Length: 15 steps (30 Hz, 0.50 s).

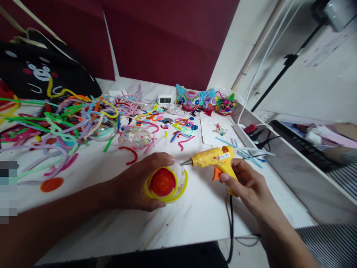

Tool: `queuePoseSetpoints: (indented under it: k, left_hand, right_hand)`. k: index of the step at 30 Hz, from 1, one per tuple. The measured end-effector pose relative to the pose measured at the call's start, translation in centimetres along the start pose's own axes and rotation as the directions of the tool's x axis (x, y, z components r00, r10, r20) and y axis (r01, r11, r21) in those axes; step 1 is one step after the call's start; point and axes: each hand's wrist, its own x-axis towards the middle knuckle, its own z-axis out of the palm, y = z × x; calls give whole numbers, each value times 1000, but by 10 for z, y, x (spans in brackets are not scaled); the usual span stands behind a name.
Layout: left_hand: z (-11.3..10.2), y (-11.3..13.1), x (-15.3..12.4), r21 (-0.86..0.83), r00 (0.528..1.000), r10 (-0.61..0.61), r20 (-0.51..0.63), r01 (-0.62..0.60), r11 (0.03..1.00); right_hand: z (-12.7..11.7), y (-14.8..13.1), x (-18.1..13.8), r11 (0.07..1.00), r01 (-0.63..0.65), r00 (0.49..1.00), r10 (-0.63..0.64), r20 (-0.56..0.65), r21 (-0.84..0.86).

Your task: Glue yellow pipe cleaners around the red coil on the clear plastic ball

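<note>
My left hand (pixel 139 182) is wrapped round a clear plastic ball (pixel 180 172) over the table. An orange-red pipe-cleaner spiral (pixel 163 182) sits on its near side, with yellow pipe cleaner (pixel 182 190) curved around it. In my right hand (pixel 248 186) is a yellow hot glue gun (pixel 212 158), gripped by its handle, with my thumb near the orange trigger (pixel 216 174). The gun's metal nozzle (pixel 186 162) points left, close to the ball's upper right edge; whether it touches I cannot tell.
Tangled pipe cleaners (pixel 64 123) cover the table's left side, near a loose orange coil (pixel 52 184). Behind are a clear ball (pixel 135 137), a small digital clock (pixel 165 99) and several decorated animal heads (pixel 190 100). A power strip (pixel 245 136) lies right; the gun's black cord (pixel 231 227) hangs over the front edge.
</note>
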Motion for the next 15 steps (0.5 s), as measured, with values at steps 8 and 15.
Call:
queuePoseSetpoints:
  k: [8,15]
  left_hand:
    - [0,1,-4,22,1000,13,-6,-13,1000]
    - [1,8,-4,31,997,-74,34,72,997]
  right_hand:
    - [4,-8,-6,995,93,996,-93,3,-19]
    - [-2,-8,-13,985,155,988,-153,37,-79]
